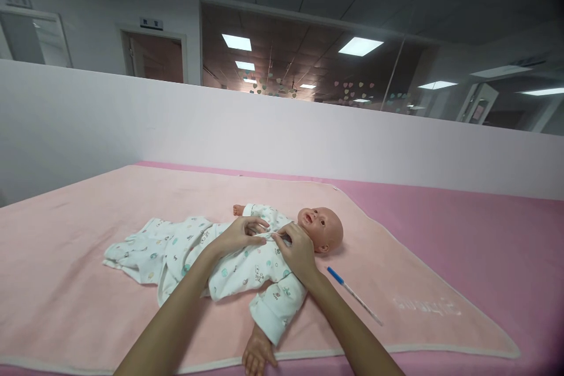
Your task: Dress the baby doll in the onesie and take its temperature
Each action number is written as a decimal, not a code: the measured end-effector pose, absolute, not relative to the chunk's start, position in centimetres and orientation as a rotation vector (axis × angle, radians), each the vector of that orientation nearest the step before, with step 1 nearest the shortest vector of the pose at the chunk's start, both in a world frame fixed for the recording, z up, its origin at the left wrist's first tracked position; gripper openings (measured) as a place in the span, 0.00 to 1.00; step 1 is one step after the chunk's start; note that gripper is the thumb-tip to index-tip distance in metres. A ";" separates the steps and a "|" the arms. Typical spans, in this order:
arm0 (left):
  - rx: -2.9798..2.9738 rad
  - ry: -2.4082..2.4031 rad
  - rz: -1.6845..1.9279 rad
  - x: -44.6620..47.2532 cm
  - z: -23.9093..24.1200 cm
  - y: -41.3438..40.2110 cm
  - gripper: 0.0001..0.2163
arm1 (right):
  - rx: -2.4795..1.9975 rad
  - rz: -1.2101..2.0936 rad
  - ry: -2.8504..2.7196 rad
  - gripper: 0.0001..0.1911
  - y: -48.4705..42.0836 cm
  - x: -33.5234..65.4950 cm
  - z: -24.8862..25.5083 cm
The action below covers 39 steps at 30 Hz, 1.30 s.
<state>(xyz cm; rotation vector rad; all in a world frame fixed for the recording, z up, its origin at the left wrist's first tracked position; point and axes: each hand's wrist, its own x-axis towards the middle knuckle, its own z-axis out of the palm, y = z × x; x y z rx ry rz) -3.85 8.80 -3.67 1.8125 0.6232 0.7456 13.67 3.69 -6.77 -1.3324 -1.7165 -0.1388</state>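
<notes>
A bald baby doll (332, 230) lies on its back, head to the right, in a white long-sleeved baby shirt (247, 267) with small printed animals and dots. My right hand (297, 247) pinches the shirt's front edge near the collar between thumb and fingers. Just left of it, my left hand (240, 235) rests on the chest, fingers curved and thumb apart from them, tips touching the cloth. Any fastener between the hands is too small to make out. Matching printed cloth (150, 247) covers the doll's lower body. One doll hand (258, 352) hangs towards the near edge.
A pen-like stick with a blue cap (335, 275) and a clear shaft lies right of the doll. Beneath everything spreads a peach blanket (66, 282) on a pink surface (497, 247). A white low wall (273, 135) stands behind, with windows and a doorway beyond.
</notes>
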 end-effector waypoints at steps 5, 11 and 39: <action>1.775 0.620 0.727 -4.0 -3.8 9.0 0.19 | -1.337 -0.157 -1.722 0.08 3.7 13.6 -6.8; 1.812 0.632 0.708 -4.1 -3.7 8.9 0.17 | -1.337 -0.175 -1.733 0.08 3.6 13.6 -6.6; 1.968 0.730 0.708 -4.4 -3.2 8.6 0.11 | -1.288 -0.155 -1.839 0.07 2.9 13.3 -6.1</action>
